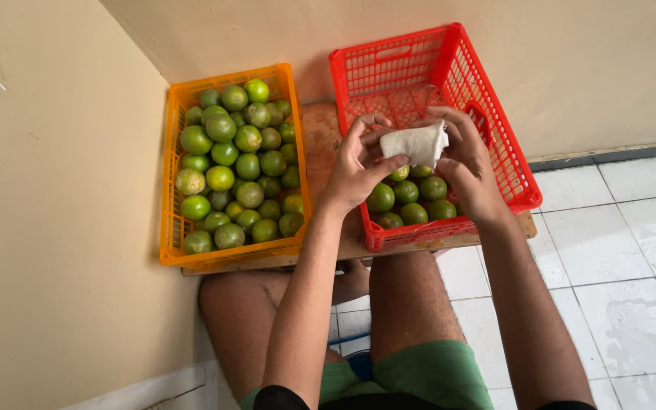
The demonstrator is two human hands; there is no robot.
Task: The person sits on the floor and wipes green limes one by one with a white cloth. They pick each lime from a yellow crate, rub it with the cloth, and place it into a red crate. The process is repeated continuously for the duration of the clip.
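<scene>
At the far left stands a plain cream wall (47, 228), meeting another wall in a corner behind the crates. Beside it an orange plastic crate (170, 228) with slatted sides sits on a wooden board (320, 137), nearly filled with green limes (225, 152), a few of them yellowish. To its right, on the same board, a red plastic crate (506, 163) of latticed plastic holds only a small heap of limes (415, 203) at its near end; the far part of its bottom is bare. No labels or signs show on either crate.

Above the red crate, the left hand (358, 163) and the right hand (468, 163) together grasp a folded white cloth (417, 144), fingers curled round its two ends. Whether a lime is wrapped inside cannot be told. The person's bare knees (411, 296) and green shorts (434, 376) lie below, over a white tiled floor (616, 258).
</scene>
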